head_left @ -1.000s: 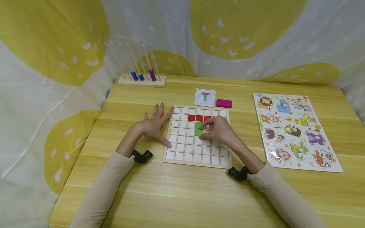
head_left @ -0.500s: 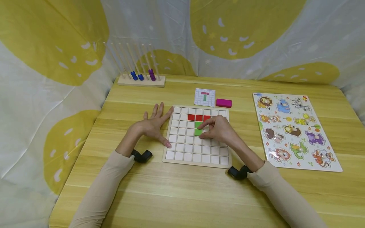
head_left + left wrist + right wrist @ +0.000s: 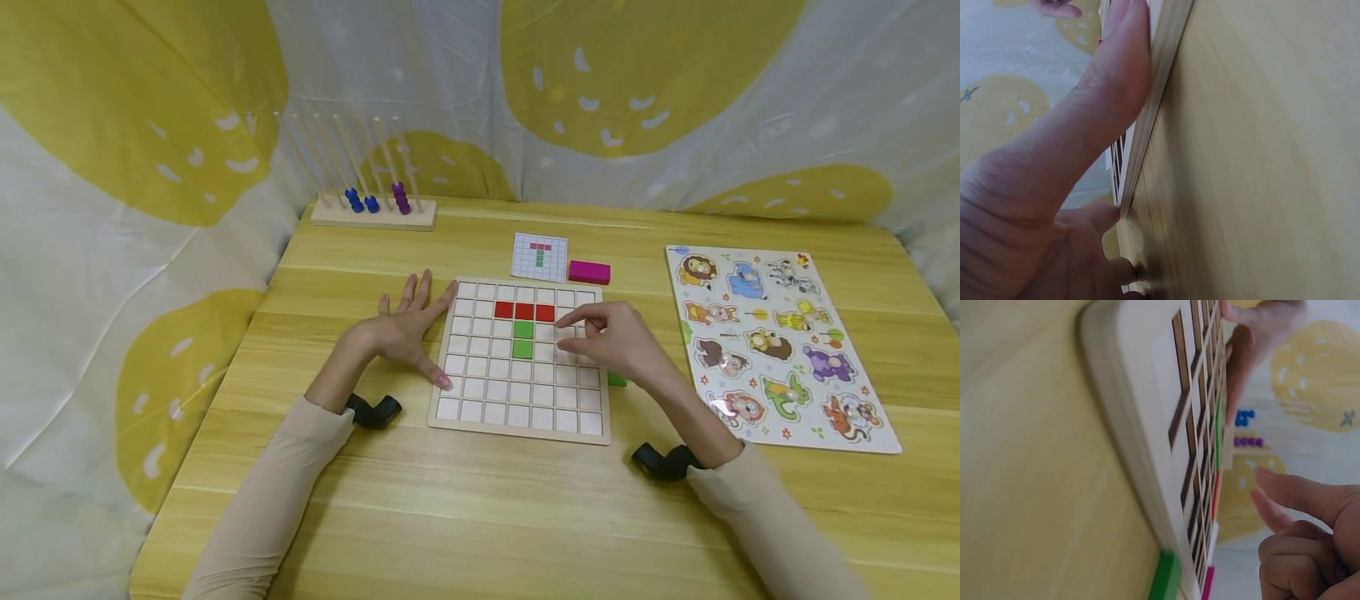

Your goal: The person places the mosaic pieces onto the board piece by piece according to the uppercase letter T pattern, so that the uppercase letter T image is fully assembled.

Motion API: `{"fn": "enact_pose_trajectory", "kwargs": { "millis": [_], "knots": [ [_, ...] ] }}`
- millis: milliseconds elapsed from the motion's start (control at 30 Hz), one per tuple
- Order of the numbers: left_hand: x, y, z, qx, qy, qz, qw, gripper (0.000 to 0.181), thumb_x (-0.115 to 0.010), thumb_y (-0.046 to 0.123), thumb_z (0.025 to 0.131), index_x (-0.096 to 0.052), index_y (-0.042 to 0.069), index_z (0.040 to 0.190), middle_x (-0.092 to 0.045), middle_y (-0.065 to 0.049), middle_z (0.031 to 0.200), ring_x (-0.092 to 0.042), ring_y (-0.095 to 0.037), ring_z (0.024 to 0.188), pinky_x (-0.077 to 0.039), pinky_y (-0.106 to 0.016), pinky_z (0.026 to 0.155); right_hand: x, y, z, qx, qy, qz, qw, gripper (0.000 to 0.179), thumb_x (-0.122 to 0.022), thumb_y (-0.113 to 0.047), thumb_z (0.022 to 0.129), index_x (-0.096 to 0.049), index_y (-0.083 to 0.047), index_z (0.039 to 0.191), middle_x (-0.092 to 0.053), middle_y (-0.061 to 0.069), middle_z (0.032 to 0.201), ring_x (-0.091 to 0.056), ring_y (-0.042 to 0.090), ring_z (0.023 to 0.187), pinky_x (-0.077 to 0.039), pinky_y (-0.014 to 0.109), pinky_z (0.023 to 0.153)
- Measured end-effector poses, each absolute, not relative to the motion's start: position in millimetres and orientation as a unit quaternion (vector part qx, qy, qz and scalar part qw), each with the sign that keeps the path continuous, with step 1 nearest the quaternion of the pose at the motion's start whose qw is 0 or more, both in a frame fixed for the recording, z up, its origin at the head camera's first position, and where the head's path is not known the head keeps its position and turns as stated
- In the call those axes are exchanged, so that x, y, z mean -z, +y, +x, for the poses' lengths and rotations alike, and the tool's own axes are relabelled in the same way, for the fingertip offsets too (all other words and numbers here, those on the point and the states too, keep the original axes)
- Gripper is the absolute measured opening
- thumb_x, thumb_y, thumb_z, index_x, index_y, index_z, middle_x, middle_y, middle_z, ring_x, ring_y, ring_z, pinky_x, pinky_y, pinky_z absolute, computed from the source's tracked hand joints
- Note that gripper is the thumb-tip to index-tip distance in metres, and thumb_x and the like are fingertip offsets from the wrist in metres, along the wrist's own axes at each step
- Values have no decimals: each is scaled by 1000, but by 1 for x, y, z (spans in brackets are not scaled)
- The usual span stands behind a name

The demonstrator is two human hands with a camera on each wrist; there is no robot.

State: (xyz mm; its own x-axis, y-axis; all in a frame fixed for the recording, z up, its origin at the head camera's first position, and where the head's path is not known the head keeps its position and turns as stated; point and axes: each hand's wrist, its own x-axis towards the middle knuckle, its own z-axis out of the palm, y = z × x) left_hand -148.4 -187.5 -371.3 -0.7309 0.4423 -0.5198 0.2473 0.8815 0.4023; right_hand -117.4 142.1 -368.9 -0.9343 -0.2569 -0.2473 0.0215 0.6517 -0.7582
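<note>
A wooden grid board (image 3: 520,435) lies flat on the table. Three red squares (image 3: 525,312) form a row in its upper part, and two green squares (image 3: 522,349) run down from the middle one. My left hand (image 3: 403,335) is spread at the board's left side, its thumb and a fingertip at the edge, as the left wrist view also shows. Over the right part of the board hovers my right hand (image 3: 621,340), thumb and index finger apart with nothing between them, other fingers curled. Partly hidden beneath it, a green block (image 3: 1165,576) lies beside the board's right edge.
Behind the board lie a small pattern card (image 3: 539,257) and a magenta block (image 3: 589,272). A rod stand with blue and purple beads (image 3: 373,215) stands back left. On the right is an animal puzzle board (image 3: 783,350). Curtains (image 3: 450,75) hang behind the table.
My right hand has drawn back to the right from the lower green square, uncovering both green squares and the row's right end. The green block at the board's edge now shows. My left hand stays put.
</note>
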Motion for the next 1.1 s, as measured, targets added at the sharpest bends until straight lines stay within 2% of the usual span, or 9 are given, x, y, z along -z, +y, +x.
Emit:
{"fn": "enact_pose_trajectory", "kwargs": {
  "millis": [167,433,800,1100],
  "knots": [
    [372,-187,-148,-155,917,188,315,149,-92,55,69,17,21,165,37,-22,165,36,-42,153,17,-77,118,363,178,-107,421,889,-53,172,30,-80,-23,92,-75,-11,119,-32,-3,64,-28,11,56,-28,28,50],
    [373,-189,-148,-168,915,189,315,149,-92,54,69,18,21,165,38,-22,164,37,-42,152,19,-76,116,366,216,-91,405,889,-57,206,36,-81,-23,90,-72,-13,124,-34,-3,64,-25,8,54,-25,27,47],
    [374,-189,-148,-169,915,187,315,149,-92,54,69,18,21,165,38,-21,164,37,-41,152,19,-76,117,377,222,-84,401,882,-75,236,44,-87,-12,82,-70,-4,122,-35,-3,63,-29,10,57,-27,29,52],
    [373,-189,-148,-166,915,188,315,149,-92,54,69,18,22,165,38,-21,164,37,-41,152,19,-76,117,379,221,-83,433,863,-73,248,45,-85,-8,83,-67,-1,123,-36,-2,64,-31,10,58,-28,29,53]
  ]
}}
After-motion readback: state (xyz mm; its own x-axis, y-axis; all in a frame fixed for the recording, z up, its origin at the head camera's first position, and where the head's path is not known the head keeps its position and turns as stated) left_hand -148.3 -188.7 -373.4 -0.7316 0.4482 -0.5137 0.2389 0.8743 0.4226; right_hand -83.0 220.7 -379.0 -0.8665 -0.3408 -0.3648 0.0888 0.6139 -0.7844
